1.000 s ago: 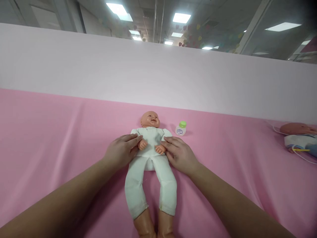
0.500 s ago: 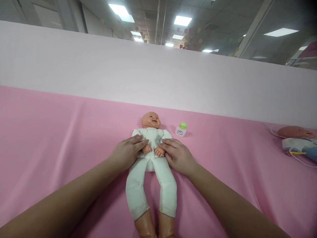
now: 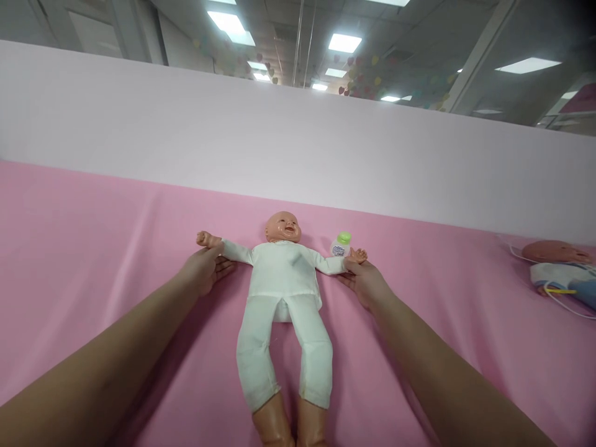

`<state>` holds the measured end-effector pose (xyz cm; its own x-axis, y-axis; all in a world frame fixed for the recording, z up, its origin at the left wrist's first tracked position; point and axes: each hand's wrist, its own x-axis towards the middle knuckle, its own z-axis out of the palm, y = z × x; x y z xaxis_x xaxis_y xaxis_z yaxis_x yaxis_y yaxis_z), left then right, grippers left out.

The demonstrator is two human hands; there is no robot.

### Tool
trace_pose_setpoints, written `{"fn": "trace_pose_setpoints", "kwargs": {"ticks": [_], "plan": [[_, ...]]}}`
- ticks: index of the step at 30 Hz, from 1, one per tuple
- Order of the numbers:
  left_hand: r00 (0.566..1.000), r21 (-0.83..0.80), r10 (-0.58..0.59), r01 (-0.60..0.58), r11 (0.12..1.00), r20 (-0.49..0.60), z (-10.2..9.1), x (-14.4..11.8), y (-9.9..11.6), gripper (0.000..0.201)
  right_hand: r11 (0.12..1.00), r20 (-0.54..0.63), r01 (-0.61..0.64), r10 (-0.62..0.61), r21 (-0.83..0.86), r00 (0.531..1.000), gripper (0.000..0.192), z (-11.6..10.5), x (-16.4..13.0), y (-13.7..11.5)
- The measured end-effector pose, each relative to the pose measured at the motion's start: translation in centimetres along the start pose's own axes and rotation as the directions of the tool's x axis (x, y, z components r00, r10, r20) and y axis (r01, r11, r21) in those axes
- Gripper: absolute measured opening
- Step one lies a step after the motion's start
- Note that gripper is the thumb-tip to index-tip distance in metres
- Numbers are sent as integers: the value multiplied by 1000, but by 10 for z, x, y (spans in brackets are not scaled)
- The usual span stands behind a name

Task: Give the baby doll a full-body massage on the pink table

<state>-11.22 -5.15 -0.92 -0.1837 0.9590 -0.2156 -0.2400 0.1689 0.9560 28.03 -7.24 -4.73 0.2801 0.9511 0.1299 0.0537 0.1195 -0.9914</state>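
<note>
A baby doll (image 3: pixel 284 292) in a white suit lies on its back on the pink cloth (image 3: pixel 93 248), head away from me. Its arms are spread straight out to both sides. My left hand (image 3: pixel 203 271) grips the doll's arm on the left, near the wrist. My right hand (image 3: pixel 363 282) holds the doll's other arm by the wrist. A small white bottle with a green cap (image 3: pixel 341 244) stands just behind that doll hand, close to my right fingers.
A second doll (image 3: pixel 559 264) with a cable lies at the far right edge of the cloth. A pale pink partition wall (image 3: pixel 298 149) runs along the back of the surface.
Both my hands moved outward from the doll's belly, drawing its arms from folded on the torso to stretched out sideways.
</note>
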Motion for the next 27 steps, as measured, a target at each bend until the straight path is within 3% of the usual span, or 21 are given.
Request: {"fn": "trace_pose_setpoints", "kwargs": {"ticks": [3,5,7,9,12,14,16,20,21,24,27], "plan": [[995,-128,-100,99,987,0,-3,8,1,15,932,33,-289,289,218,957,24,-7,7,-1],[993,-158,-116,112,981,-17,-3,9,1,13,907,20,-309,317,285,948,28,-7,6,-4],[997,-143,-64,58,988,-34,0,4,0,15,917,0,-249,262,311,965,41,-3,3,-9],[996,-78,88,-89,993,-16,5,-6,1,21,945,-40,-105,124,309,992,56,3,-4,-16],[919,127,359,-380,916,162,15,-30,2,33,974,-60,159,-151,159,987,53,16,-22,-29],[859,324,427,-505,800,282,21,-45,2,39,956,24,292,-291,-12,956,42,24,-36,-36],[801,493,458,-598,632,384,24,-55,0,43,896,184,421,-394,-139,900,36,32,-50,-40],[600,592,449,-786,178,662,23,-56,-8,49,663,477,688,-523,-293,707,41,40,-64,-40],[569,595,420,-800,81,707,22,-55,-10,50,596,517,734,-538,-326,666,42,40,-65,-39],[537,598,333,-794,-111,775,22,-55,-12,52,423,584,821,-577,-384,571,45,40,-66,-36],[511,570,267,-783,-249,817,25,-61,-10,55,311,633,867,-593,-390,498,45,40,-65,-36]]}}
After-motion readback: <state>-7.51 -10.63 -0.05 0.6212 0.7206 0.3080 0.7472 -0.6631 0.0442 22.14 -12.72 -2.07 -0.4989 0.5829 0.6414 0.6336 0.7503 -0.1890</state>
